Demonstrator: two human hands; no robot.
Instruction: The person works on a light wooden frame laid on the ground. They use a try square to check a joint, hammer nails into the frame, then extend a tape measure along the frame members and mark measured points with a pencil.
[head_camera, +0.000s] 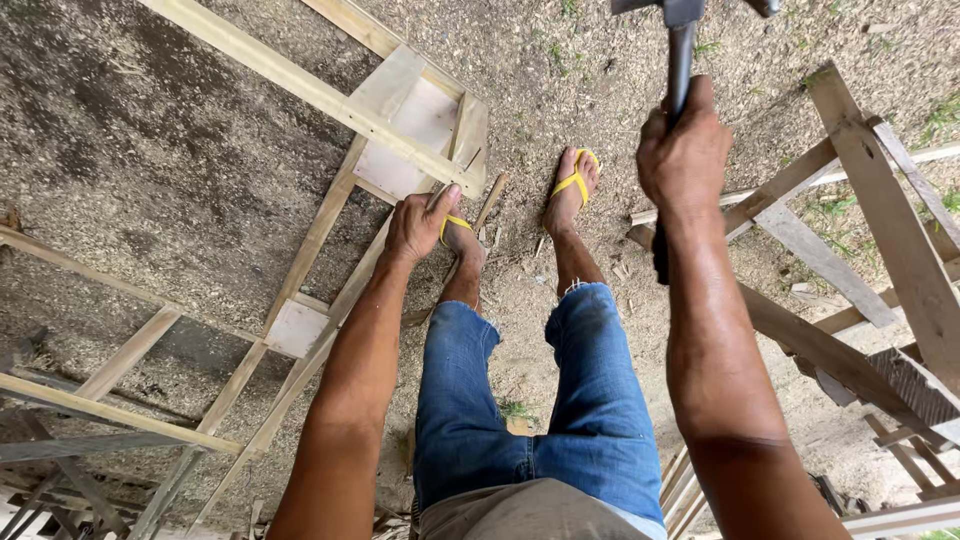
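Head view: your right hand (684, 150) raised high, fist wrapped tight round dark handle of hammer (680, 60); hammer head cut by top edge. Your left hand (418, 226) low, fingers curled onto rail of wooden frame (330, 210) lying on sawdust ground (150, 160), just beside your left foot in yellow sandal (456, 228). Loose wood slats (880, 200) stacked at right.
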